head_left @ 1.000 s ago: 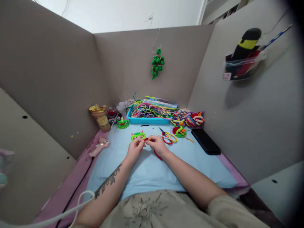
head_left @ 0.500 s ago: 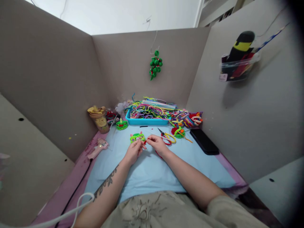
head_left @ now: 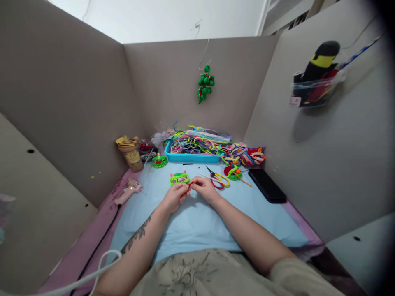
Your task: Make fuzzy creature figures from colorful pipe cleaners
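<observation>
the red pipe cleaner point(head_left: 190, 183) shows only as a speck between the left hand point(head_left: 173, 196) and right hand point(head_left: 204, 189); the rest is hidden. the white cable point(head_left: 92, 273) runs off the bottom edge.

No text, brand, number or sign can be read anywhere in the view. The small label point(head_left: 295, 101) on the clear wall pocket point(head_left: 317, 88) bears some print — far too small and blurred to make out — and the cup point(head_left: 132, 154) at the left shows a pattern, not letters.
</observation>
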`<state>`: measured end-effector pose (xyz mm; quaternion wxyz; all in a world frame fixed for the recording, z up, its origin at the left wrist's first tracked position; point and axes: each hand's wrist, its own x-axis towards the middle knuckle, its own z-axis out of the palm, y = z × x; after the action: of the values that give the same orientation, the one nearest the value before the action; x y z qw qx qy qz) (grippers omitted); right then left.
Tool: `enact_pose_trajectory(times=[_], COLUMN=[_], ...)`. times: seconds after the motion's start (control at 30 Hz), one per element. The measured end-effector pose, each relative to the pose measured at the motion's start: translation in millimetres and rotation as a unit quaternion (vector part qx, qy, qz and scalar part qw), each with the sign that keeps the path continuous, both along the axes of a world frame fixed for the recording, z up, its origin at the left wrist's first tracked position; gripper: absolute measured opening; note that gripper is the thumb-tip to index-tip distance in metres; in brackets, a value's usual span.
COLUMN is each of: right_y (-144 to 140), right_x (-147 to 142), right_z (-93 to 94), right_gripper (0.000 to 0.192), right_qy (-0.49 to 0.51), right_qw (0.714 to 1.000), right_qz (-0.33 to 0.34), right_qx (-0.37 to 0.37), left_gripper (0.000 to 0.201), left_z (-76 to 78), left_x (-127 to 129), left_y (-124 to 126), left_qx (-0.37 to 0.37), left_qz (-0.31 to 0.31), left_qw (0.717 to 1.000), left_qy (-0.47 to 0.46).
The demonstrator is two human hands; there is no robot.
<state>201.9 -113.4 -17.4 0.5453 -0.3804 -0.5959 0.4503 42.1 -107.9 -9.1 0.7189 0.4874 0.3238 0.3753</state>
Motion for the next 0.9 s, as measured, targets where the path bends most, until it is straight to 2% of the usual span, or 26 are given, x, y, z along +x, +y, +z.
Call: enact_pose_trajectory(times=[0.1, 0.2, 0.27, 0.37, 0.43, 0.5, 0.6, 0.77, 0.9], right_y=[1.4, 2.4, 3.0, 4.9, 6.7, 8.2, 7.8, 0.1, -3.3], right_x=[-1.9, -2.7, -2.9, -2.9, -2.9, -2.6, -2.0, -2.5, -4.7], right_z=[-2.7, -4.1, -4.7, -6.3, -8.2, -9.9, -9.9, -3.2, -0.9], right_gripper=[0.023, 0.023, 0.023, 0.025, 0.026, 0.024, 0.020, 0.010, 0.008], right_qy=[0.038, 0.049, 0.041, 0.011, -0.014, -0.034, -0.066, -0.112, -0.084], right_qw=[0.999, 0.998, 0.998, 0.998, 0.997, 0.997, 0.996, 0.991, 0.995], right_qz=[-0.006, -0.018, -0.030, -0.044, -0.050, -0.051, -0.057, -0.067, -0.045], right_qx=[-0.027, -0.031, -0.031, -0.046, -0.056, -0.054, -0.032, 0.027, 0.030], left_gripper=[0.029, 0.026, 0.023, 0.018, 0.016, 0.014, 0.018, 0.039, 0.043], left_z=[-5.2, -8.4, -9.3, -10.5, -11.1, -10.5, -5.7, 2.4, -0.4], left_x=[2.3, 2.4, 1.7, 1.2, 1.4, 1.8, 2.0, 1.7, 2.3], left_y=[2.1, 3.5, 3.1, 0.5, -1.4, -2.8, -3.8, -3.8, -2.3], left_qx=[0.055, 0.147, 0.227, 0.335, 0.378, 0.391, 0.357, 0.248, 0.160], left_qz=[0.053, 0.097, 0.128, 0.173, 0.189, 0.190, 0.168, 0.102, 0.039], left_qw=[0.997, 0.979, 0.952, 0.896, 0.869, 0.861, 0.884, 0.941, 0.978], left_qy=[0.024, 0.100, 0.162, 0.233, 0.258, 0.264, 0.250, 0.206, 0.128])
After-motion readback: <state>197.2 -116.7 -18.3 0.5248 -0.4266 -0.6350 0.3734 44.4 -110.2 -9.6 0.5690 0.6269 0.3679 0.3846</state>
